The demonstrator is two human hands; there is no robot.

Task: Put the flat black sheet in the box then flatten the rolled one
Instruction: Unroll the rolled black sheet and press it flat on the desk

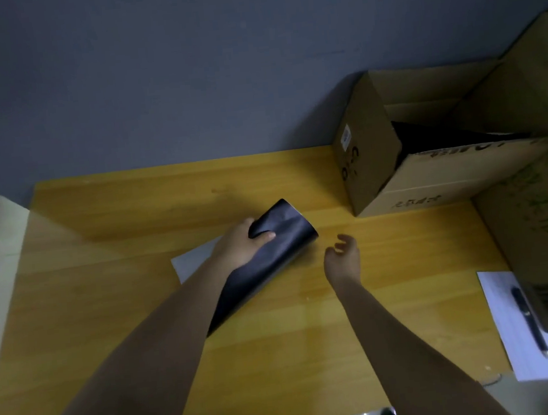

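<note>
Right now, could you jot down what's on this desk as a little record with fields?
surface: wooden table
rolled black sheet: lying on the table, curled into a tube
left hand: gripping the far end of the roll
right hand: open, beside the roll, not touching it
cardboard box: open, at the far right, something dark inside
pen: lying on white paper, near right
pale sheet: flat, partly under the left arm
</note>
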